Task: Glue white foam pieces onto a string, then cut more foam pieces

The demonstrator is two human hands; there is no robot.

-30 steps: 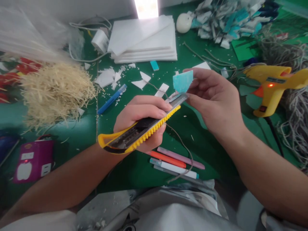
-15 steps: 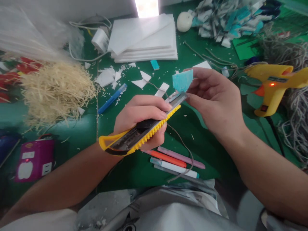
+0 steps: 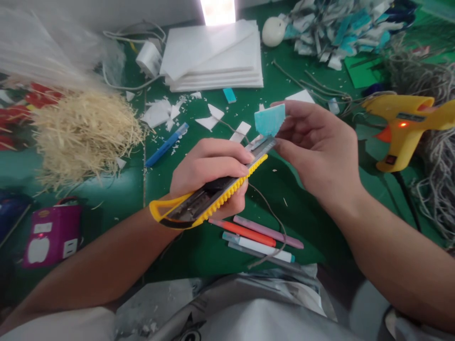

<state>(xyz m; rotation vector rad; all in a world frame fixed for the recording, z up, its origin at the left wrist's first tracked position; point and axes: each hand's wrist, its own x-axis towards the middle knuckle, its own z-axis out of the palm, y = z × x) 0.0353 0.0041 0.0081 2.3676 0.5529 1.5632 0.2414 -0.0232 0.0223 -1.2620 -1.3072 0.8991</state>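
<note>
My left hand point(image 3: 211, 163) is wrapping firmly around the yellow cutter point(image 3: 199, 203), its blade point(image 3: 265, 148) sitting by the lower edge of the teal piece point(image 3: 269, 121) my right hand point(image 3: 320, 142) is pinching, half curled, above the green table point(image 3: 313, 227). Right thumb point(image 3: 293, 152) is sitting beside the blade tip, so light strokes angled away are looking safest.

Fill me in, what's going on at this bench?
A person's left grip holds a yellow knife, with its blade at the lower edge of a blue piece pinched in the right grip. Whether it is cutting right now, I can't tell. Pens lie in front of the person, and a glue gun with its light on sits to the right.
</note>
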